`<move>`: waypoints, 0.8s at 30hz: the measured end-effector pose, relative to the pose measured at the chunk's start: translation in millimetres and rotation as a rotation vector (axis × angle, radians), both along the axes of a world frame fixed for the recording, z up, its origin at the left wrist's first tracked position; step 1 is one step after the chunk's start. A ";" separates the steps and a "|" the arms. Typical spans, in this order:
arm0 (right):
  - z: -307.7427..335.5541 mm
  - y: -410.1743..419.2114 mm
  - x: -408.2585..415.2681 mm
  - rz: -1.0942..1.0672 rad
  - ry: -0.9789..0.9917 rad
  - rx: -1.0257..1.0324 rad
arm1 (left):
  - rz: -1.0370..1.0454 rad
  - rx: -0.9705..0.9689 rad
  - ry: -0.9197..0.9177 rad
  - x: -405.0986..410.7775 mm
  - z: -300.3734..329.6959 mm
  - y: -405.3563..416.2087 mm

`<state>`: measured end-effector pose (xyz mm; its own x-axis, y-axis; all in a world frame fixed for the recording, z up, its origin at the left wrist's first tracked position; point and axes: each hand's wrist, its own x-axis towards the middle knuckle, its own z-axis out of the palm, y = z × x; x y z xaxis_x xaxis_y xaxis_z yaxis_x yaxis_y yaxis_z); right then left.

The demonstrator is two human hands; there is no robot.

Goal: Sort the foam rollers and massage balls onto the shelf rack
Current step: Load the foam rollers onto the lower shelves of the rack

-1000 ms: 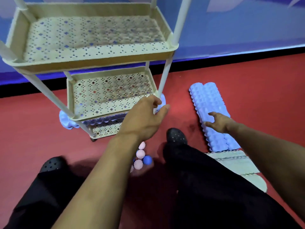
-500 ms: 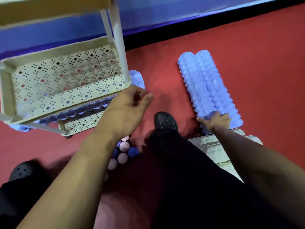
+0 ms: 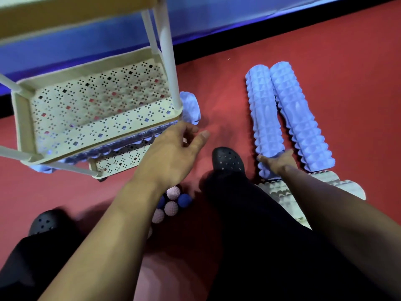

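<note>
Two lavender foam rollers lie side by side on the red floor at the right, the left roller and the right roller. My right hand grips the near end of the left roller. A third lavender roller lies on the lowest tier of the cream shelf rack, its end sticking out to the right. My left hand hovers by the rack's front right corner, fingers relaxed, holding nothing. Pink spiky balls and a blue ball lie on the floor under my left forearm.
Cream ridged foam rollers lie under my right forearm. My black-shod right foot stands between the rack and the lavender rollers, my left foot at lower left. A blue wall with a black base strip runs along the back.
My right hand slid from the top of the roller down to its near end and took hold of it. My left hand let go of the rack's post. The view tilted down and right.
</note>
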<state>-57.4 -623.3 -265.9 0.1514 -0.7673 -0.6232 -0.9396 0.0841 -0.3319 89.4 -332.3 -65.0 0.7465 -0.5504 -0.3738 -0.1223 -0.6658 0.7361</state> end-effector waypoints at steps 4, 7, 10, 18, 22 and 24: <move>34.4 11.9 14.5 -0.043 -0.143 0.016 | 0.036 -0.048 -0.002 -0.5 13.1 4.6; 75.3 21.3 29.5 -0.179 -0.374 0.163 | 0.013 -0.062 -0.019 -5.2 27.2 11.5; 118.7 38.3 39.6 -0.288 -0.567 0.414 | 0.017 -0.073 -0.078 -12.4 53.1 26.1; 308.5 150.9 28.9 -0.310 -0.915 0.773 | 0.114 -0.133 -0.169 -43.2 161.8 85.8; 376.6 221.3 5.3 -0.271 -1.032 0.906 | 0.238 -0.222 -0.211 -74.1 222.7 112.2; 403.9 256.0 -5.1 -0.249 -1.038 0.899 | 0.311 -0.291 -0.178 -92.6 249.5 124.9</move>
